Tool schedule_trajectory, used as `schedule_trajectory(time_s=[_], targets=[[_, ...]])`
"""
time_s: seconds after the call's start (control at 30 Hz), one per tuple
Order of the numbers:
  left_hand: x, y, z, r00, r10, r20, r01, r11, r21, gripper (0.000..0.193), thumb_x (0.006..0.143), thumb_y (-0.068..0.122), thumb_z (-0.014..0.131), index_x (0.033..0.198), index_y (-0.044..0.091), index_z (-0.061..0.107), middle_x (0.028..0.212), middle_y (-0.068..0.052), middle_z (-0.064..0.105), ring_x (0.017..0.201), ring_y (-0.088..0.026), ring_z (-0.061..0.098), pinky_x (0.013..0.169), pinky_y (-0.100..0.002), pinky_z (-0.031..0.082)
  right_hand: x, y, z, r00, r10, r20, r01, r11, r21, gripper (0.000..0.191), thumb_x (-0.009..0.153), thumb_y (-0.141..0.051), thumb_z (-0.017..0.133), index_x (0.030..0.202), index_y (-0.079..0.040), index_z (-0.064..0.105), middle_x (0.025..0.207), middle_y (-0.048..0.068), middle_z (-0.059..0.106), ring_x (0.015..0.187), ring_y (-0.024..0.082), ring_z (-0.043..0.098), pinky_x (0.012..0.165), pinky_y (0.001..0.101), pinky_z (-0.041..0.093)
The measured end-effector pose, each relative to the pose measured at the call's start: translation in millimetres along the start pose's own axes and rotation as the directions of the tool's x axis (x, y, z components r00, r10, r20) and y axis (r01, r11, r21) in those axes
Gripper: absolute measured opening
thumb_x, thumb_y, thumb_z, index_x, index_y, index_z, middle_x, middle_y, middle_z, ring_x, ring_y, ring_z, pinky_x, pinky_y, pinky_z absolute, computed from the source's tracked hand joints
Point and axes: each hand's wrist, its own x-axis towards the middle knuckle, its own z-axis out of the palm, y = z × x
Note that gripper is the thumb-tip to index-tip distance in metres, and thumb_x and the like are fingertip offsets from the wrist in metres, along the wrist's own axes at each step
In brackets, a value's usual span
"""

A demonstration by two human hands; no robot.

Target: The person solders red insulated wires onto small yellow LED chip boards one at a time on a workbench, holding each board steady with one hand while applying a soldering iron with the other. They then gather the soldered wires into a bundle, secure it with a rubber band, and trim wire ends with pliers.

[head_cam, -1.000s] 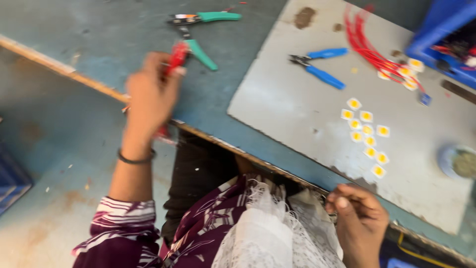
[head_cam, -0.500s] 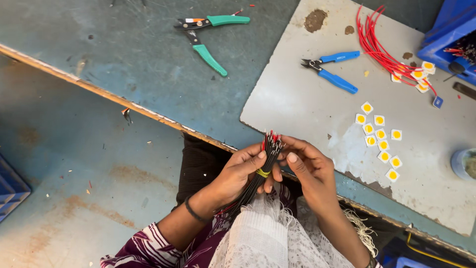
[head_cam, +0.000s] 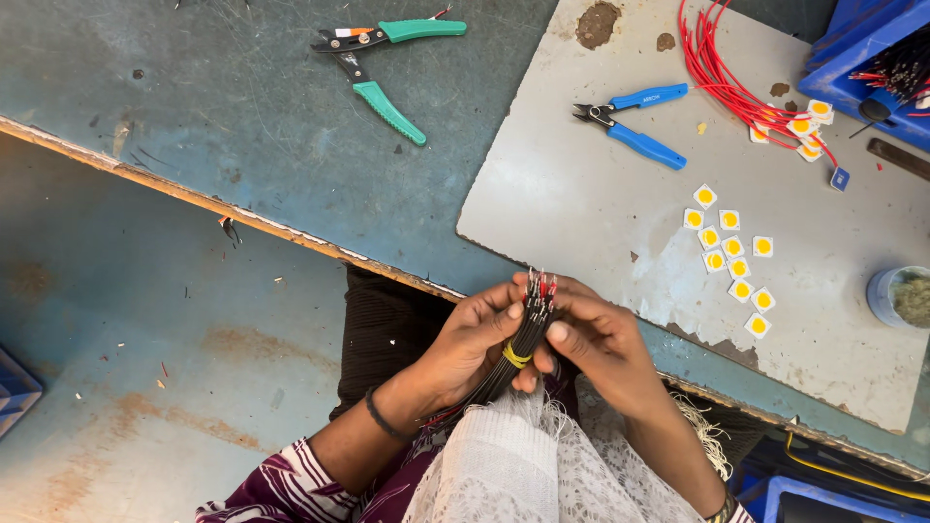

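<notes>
Bundle: a thick bunch of thin black wires with bare metal and red tips, bound by a yellow band point(head_cam: 518, 341), stands tips-up between my two hands, just past the near edge of the desk and above my lap.
Left grip: my left hand point(head_cam: 472, 339) is wrapped round the bundle from the left at the yellow band, thumb across the front; I judge this keeps the wires from fanning out.
Right grip: my right hand point(head_cam: 593, 341) is pinched narrow on the upper part of the bundle, thumb and forefinger close under the tips, seemingly to sort or level the ends.
Lap: a white lace-edged cloth point(head_cam: 528, 465) lies under the wire tails, which run down into it.
Desk: a worn blue-green metal desk point(head_cam: 242, 116) with a grey board point(head_cam: 581, 213) laid over its right part as a work surface.
On the board: small square white chips with round yellow centres point(head_cam: 731, 252) lie loose, near my right hand; blue-handled side cutters point(head_cam: 635, 121) sit farther out; a loop of red wires point(head_cam: 722, 77) ends at more chips.
Farther left: green-handled wire strippers point(head_cam: 383, 63), well apart from both hands.
Edges: a blue plastic bin point(head_cam: 862, 58) at the top right; a small round blue pot point(head_cam: 899, 295) at the right edge.
</notes>
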Motion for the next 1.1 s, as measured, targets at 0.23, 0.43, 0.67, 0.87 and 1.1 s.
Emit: schedule_trajectory(time_s=[0.23, 0.43, 0.67, 0.87, 1.1], targets=[[-3, 13, -6, 0.961, 0.276, -0.027, -0.207, 0.781, 0.59, 0.031, 0.109, 0.025, 0.063, 0.096, -0.003, 0.058, 0.086, -0.012, 0.072, 0.077, -0.015, 0.071, 0.068, -0.025, 0.056, 0, 0, 23, 0.995, 0.037, -0.088, -0.03, 0.996, 0.086, 0.032, 0.104, -0.017, 0.061, 0.129, 0.002, 0.062, 0.121, 0.008, 0.065, 0.1, 0.01, 0.062, 0.086, 0.0264, 0.054], [-26, 18, 2, 0.937, 0.301, -0.175, -0.14, 0.786, 0.602, 0.037, 0.101, 0.031, 0.042, 0.115, 0.003, 0.062, 0.1, -0.003, 0.072, 0.091, -0.007, 0.07, 0.081, -0.021, 0.057, 14, 3, 44, 0.966, -0.118, -0.231, 0.102, 0.992, -0.078, 0.015, 0.1, -0.011, 0.07, 0.107, -0.002, 0.06, 0.099, 0.0, 0.062, 0.086, 0.005, 0.057, 0.076, 0.0212, 0.049], [-30, -1, 10, 0.907, 0.383, -0.175, -0.264, 0.841, 0.473, 0.024, 0.099, 0.008, 0.069, 0.117, -0.007, 0.061, 0.105, -0.013, 0.073, 0.09, -0.016, 0.072, 0.083, -0.03, 0.061, 19, 13, 45, 0.972, 0.042, -0.231, -0.021, 0.995, 0.096, 0.017, 0.092, -0.007, 0.074, 0.104, -0.002, 0.063, 0.092, 0.002, 0.066, 0.077, 0.005, 0.06, 0.061, 0.021, 0.053], [-26, -6, 1, 0.92, 0.363, -0.147, -0.267, 0.856, 0.444, 0.021, 0.102, 0.009, 0.066, 0.114, -0.007, 0.061, 0.102, -0.013, 0.074, 0.088, -0.016, 0.073, 0.082, -0.029, 0.061, 15, 12, 44, 0.951, -0.033, -0.307, 0.087, 0.983, 0.164, 0.026, 0.091, -0.001, 0.075, 0.108, -0.002, 0.055, 0.098, 0.006, 0.067, 0.08, 0.007, 0.064, 0.06, 0.0218, 0.056], [-26, -8, 2, 0.927, 0.36, -0.109, -0.267, 0.834, 0.482, 0.028, 0.107, 0.017, 0.06, 0.121, -0.007, 0.062, 0.101, -0.015, 0.072, 0.087, -0.016, 0.07, 0.081, -0.03, 0.057, 8, 11, 41, 0.941, -0.096, -0.324, 0.158, 0.973, 0.17, 0.028, 0.093, -0.002, 0.073, 0.118, 0.0, 0.059, 0.1, 0.007, 0.066, 0.082, 0.009, 0.063, 0.063, 0.0232, 0.056]])
